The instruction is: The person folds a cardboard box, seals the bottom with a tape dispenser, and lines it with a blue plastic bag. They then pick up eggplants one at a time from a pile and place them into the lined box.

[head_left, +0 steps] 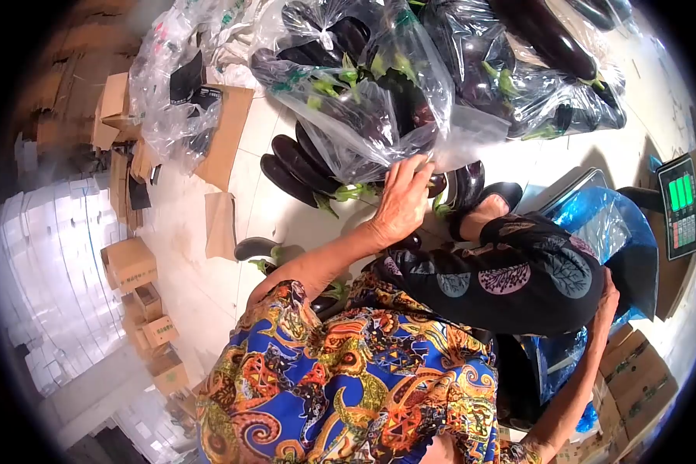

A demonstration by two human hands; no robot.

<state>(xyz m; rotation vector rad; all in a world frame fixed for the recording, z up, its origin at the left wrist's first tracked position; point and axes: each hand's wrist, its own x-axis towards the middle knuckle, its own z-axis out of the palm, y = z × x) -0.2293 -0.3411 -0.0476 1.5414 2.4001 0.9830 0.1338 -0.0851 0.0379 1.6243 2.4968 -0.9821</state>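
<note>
My left hand [402, 199] is closed on the near edge of a clear plastic bag [363, 143] that holds several dark purple eggplants with green stems. Loose eggplants [295, 166] lie on the floor just left of the bag, and another eggplant [469, 184] rests to the right of my fingers. Beside my bent knee, my right hand [608, 298] is close to a blue plastic-covered tray or scale platform [595, 209]; its fingers are mostly hidden behind the leg.
A digital scale display [680, 203] with green digits stands at the right. More bagged eggplants [545, 46] lie at the back. Crumpled plastic [170, 85] and flat cardboard [226, 139] are at the left, near small cartons [130, 263]. A cardboard box [634, 379] sits lower right.
</note>
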